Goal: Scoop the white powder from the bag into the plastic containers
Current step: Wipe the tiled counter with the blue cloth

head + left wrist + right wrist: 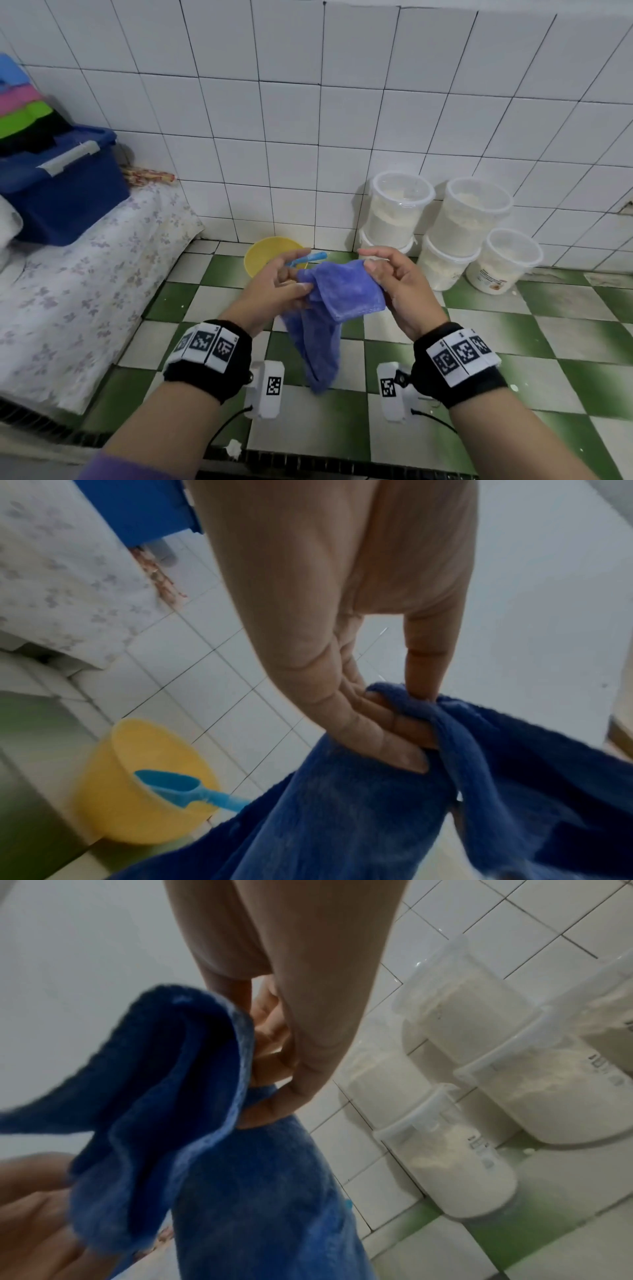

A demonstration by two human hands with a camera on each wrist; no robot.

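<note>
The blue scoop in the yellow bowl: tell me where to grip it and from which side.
Grip the blue scoop by its handle, which juts over the rim of the yellow bowl on the side nearer the person. Come from that side, above the rim; its cup lies inside the bowl. Both hands currently hold the blue towel.

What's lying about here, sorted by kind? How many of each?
Plastic containers with white powder: 5
Yellow bowl: 1
Blue scoop: 1
Blue cloth, held in both hands: 1
Blue storage box: 1
Total: 9
</note>
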